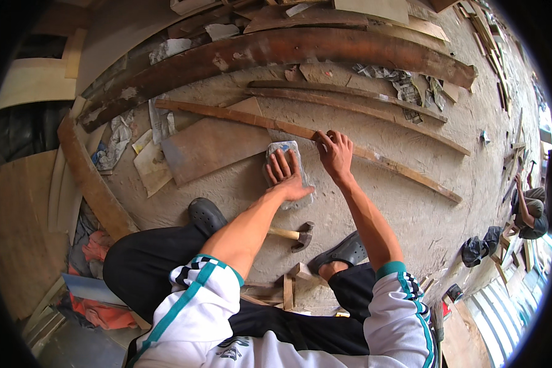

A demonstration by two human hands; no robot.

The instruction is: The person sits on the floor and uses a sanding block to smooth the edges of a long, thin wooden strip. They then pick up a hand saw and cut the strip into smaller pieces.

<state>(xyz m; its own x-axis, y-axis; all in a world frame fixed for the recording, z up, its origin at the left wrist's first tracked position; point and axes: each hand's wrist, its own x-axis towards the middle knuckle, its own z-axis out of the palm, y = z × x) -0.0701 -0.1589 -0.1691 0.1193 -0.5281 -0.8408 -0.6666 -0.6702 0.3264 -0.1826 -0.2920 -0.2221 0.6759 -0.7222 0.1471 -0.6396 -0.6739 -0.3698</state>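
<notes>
My left hand (286,182) lies with its fingers spread on a pale grey block (284,147) on the ground. The block's kind is hard to tell under the palm. My right hand (335,156) is closed round the upper edge of a long, thin wooden strip (233,115), just to the right of the block. The strip runs slantwise from far left to near right. On the ground between my feet is a hammer (293,234) with a light handle and a dark head.
Two more wooden strips (356,104) lie beyond, then a thick reddish-brown beam (276,52). A flat board (218,144) and crumpled paper (118,140) are to the left. Wood offcuts (288,288) lie by my feet. Another person (529,214) crouches at the far right.
</notes>
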